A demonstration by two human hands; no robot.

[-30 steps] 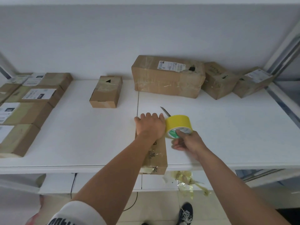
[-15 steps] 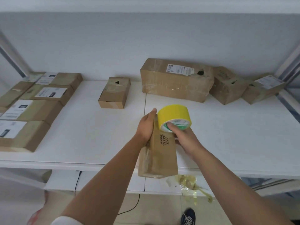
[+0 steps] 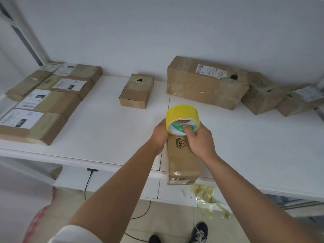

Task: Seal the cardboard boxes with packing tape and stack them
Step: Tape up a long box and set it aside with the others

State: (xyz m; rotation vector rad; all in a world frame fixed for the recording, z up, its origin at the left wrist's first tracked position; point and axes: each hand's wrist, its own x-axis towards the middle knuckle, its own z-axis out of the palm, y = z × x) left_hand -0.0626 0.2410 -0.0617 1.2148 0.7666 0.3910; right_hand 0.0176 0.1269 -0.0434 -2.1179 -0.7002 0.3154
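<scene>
Narrow box (image 3: pixel 183 160) tilted up over table (image 3: pixel 105 130) front edge, far end raised. Left hand (image 3: pixel 159 135) gripping box's upper left side, steadying it. Right hand (image 3: pixel 199 140) clamped on yellow tape roll (image 3: pixel 181 116), pressed against box top, probably to start a strip.

Both your bare forearms reach forward and converge at centre. Your left hand (image 3: pixel 159 135) wraps around the far end of the narrow box (image 3: pixel 182 162), fingers hidden behind it. Your right hand (image 3: pixel 199 139) grips the yellow tape roll (image 3: pixel 181 116), with fingers hooked into its core, set against the box's top.
</scene>
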